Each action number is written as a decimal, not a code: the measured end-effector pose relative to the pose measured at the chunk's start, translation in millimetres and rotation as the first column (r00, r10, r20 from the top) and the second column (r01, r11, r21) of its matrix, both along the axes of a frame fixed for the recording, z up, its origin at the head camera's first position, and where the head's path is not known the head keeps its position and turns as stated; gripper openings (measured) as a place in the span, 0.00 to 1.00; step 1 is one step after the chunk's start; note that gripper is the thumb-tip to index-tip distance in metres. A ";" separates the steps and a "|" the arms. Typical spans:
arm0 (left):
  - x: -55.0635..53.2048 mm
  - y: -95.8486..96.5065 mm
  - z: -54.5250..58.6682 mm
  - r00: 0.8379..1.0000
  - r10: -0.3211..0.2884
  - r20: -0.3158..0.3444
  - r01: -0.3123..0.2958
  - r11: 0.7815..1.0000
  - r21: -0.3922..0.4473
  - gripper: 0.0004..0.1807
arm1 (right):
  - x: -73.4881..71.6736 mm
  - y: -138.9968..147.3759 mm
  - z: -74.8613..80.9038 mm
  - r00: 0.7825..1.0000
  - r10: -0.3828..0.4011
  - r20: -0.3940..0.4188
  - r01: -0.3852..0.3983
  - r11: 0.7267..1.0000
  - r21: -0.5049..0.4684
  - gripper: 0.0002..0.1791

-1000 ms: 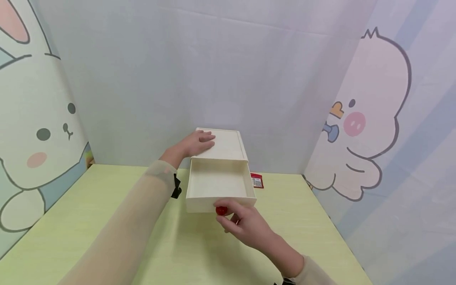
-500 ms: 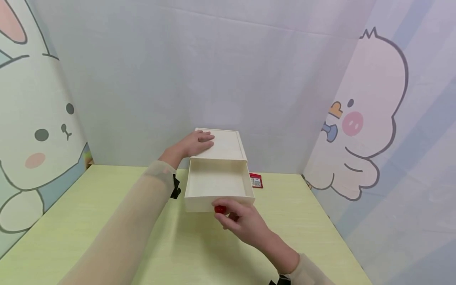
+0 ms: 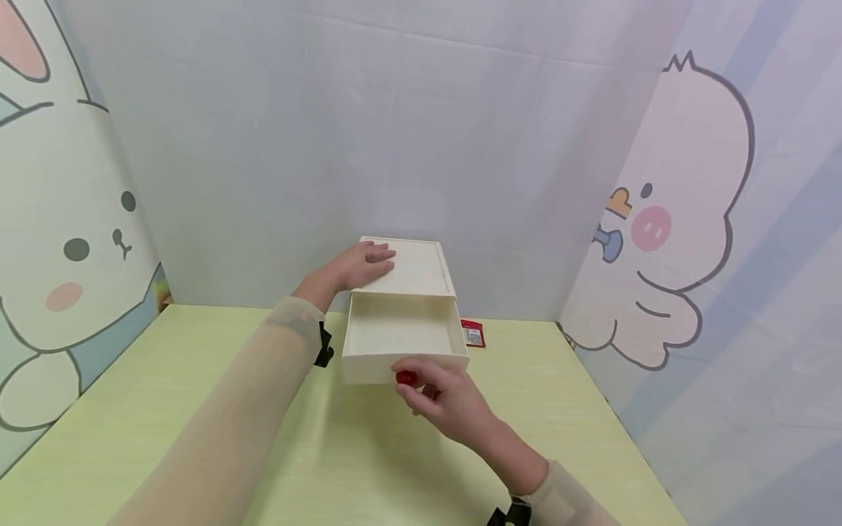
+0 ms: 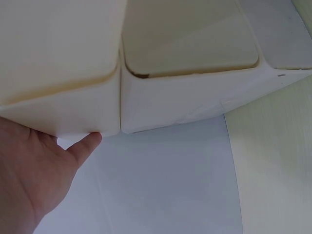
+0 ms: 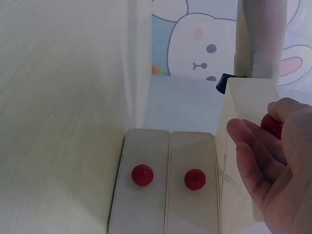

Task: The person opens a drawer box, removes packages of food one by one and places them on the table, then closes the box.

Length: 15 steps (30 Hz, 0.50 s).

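A white drawer cabinet (image 3: 421, 267) stands at the back of the table, its top drawer (image 3: 368, 370) pulled well out. The drawer's floor is bare in the head view. My left hand (image 3: 358, 267) rests flat on the cabinet's top with fingers spread; in the left wrist view its thumb lies along the edge. At the drawer's front, my right hand (image 3: 454, 405) pinches the round red knob (image 3: 406, 378) between thumb and fingers. Two closed drawers with red knobs, a middle one (image 5: 195, 179) and a bottom one (image 5: 142, 175), show in the right wrist view.
A red packet (image 3: 473, 334) with a white label lies on the table (image 3: 197, 409), partly hidden by the drawer's right side. Cloth walls (image 3: 421, 131) printed with cartoon animals enclose the table at the back and both sides.
The top drawer has slid slightly back toward the cabinet over the last half second, with my right hand moving along on its knob. My left hand has kept its place on top.
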<state>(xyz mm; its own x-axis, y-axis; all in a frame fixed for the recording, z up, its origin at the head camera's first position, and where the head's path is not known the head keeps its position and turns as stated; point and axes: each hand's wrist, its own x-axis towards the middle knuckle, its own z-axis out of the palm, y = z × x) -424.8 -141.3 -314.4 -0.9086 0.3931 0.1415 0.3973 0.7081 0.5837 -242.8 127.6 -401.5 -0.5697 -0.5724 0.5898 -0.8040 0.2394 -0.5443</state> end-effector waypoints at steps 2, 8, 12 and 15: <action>0.6 -0.2 0.0 1.000 0.002 0.005 -0.002 1.000 0.002 0.34 | -1.7 -0.2 0.1 1.000 -0.006 0.009 0.006 1.000 0.003 0.13; 0.2 -0.8 -0.4 1.000 0.000 0.008 0.000 1.000 0.013 0.34 | -5.9 -0.9 3.3 0.999 -0.032 0.041 0.031 0.999 0.018 0.14; 0.0 -0.8 -0.5 1.000 -0.004 0.005 0.004 1.000 0.012 0.34 | -8.6 -2.1 6.1 0.996 -0.050 0.075 0.048 0.999 0.026 0.15; 0.8 -0.5 0.1 1.000 -0.003 0.004 0.003 1.000 0.007 0.34 | -10.8 -2.8 7.6 0.994 -0.058 0.095 0.055 0.998 0.032 0.15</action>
<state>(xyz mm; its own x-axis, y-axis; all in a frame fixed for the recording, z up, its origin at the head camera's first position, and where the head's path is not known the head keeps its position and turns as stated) -424.0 -141.7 -314.2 -0.9082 0.3944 0.1404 0.3965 0.7030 0.5904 -253.6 124.8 -393.9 -0.6545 -0.5541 0.5145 -0.7335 0.3001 -0.6098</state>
